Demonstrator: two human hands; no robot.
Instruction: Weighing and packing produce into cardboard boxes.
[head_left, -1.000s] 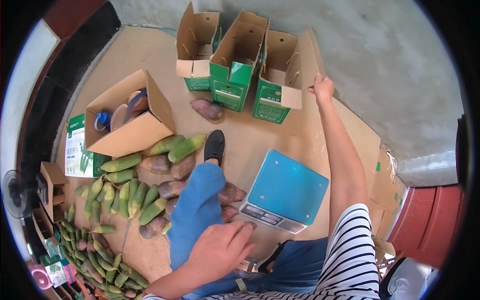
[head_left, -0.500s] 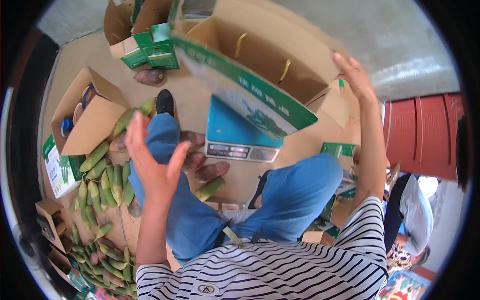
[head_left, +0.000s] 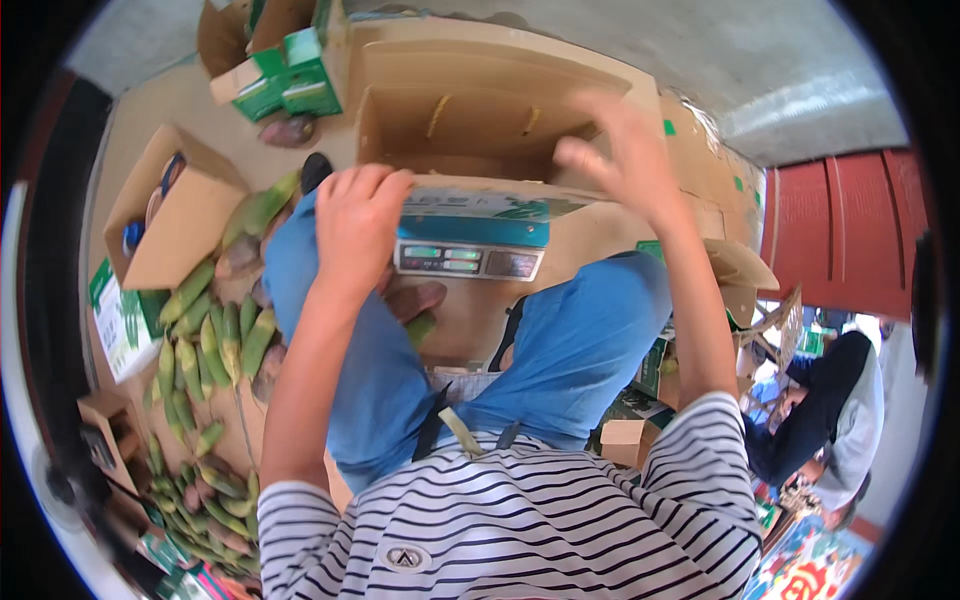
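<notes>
A large open cardboard box (head_left: 395, 120) with yellow cord handles inside stands on the blue digital scale (head_left: 480, 233), whose display is lit. Its long flaps spread to the far and near sides, and nothing shows inside the part in view. My left hand (head_left: 360, 215) is closed over the left end of the near flap. Over the box's right side hovers my right hand (head_left: 635, 165), blurred, with thumb and fingers apart and nothing in them. Below the scale lie a few dark red radishes (head_left: 418, 298), partly hidden by my left leg.
Green radishes (head_left: 228, 340) lie heaped along the left, beside a tilted cardboard carton (head_left: 190, 230). Green-and-brown boxes (head_left: 300, 75) stand at the far left, near a purple radish (head_left: 288, 131). Another person (head_left: 825, 420) is at the right, below a red panel (head_left: 840, 240).
The box has come down from a tilted, lifted position to stand level on the scale. My left hand has closed on its near flap; my right hand has left the far right edge.
</notes>
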